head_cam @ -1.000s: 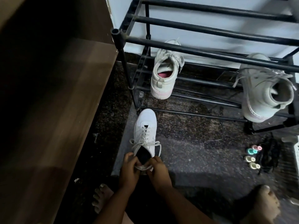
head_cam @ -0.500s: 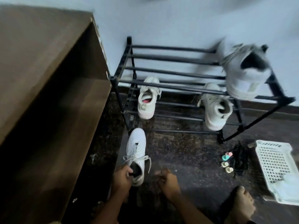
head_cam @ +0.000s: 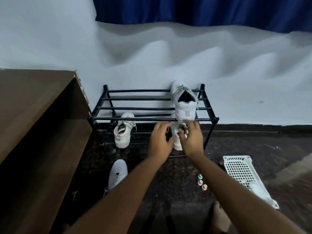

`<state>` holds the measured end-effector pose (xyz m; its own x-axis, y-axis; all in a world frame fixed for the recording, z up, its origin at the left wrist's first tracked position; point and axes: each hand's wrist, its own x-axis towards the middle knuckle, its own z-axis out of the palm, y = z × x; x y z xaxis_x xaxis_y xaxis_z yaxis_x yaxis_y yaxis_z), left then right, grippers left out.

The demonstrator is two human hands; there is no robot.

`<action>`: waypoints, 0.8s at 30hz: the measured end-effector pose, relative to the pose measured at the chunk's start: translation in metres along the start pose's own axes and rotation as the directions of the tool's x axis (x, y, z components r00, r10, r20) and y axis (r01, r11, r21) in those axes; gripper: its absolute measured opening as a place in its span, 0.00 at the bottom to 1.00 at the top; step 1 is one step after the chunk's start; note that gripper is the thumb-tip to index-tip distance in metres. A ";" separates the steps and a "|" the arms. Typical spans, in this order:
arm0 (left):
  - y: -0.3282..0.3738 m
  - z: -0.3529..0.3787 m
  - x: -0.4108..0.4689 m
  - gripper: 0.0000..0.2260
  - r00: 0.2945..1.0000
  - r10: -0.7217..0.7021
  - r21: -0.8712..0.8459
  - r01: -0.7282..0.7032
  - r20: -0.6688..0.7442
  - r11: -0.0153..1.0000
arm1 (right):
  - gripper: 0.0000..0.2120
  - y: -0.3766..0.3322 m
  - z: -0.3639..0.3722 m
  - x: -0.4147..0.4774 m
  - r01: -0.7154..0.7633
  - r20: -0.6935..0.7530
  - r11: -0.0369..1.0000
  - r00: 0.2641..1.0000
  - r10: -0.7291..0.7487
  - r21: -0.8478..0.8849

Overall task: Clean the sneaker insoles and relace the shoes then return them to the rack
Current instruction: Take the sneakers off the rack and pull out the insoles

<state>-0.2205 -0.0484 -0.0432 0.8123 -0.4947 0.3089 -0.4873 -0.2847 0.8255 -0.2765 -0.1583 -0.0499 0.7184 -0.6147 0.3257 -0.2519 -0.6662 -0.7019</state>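
Reaching into the rack (head_cam: 152,118), left hand (head_cam: 160,141) and right hand (head_cam: 192,139) grip 1 sneaker (head_cam: 177,144) between them; a 2nd sneaker (head_cam: 184,108) sits just above the right hand.

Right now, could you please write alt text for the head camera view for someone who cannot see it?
A person's left hand and right hand reach to a white sneaker on the lower shelf of a black shoe rack. A second sneaker stands on the top shelf, a third on the lower shelf, a fourth on the floor.
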 end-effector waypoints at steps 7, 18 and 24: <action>0.022 0.038 0.111 0.27 0.981 0.096 0.268 -0.138 0.166 0.953 | 0.30 0.018 -0.012 0.095 0.089 0.193 0.909 0.981 -0.009 -0.408; -0.016 0.054 0.105 0.12 0.971 0.229 0.149 -0.237 0.069 0.960 | 0.11 0.029 -0.012 0.090 0.223 0.196 0.901 0.968 -0.158 -0.373; -0.016 0.011 -0.007 0.10 0.958 0.285 0.138 -0.279 -0.029 0.950 | 0.04 0.012 -0.016 -0.017 0.303 0.155 0.929 0.949 -0.274 -0.213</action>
<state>-0.2216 -0.0494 -0.0632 0.6484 -0.5315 0.5450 -0.7339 -0.2461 0.6331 -0.3018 -0.1630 -0.0539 0.8514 -0.3352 0.4035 -0.1542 -0.8952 -0.4183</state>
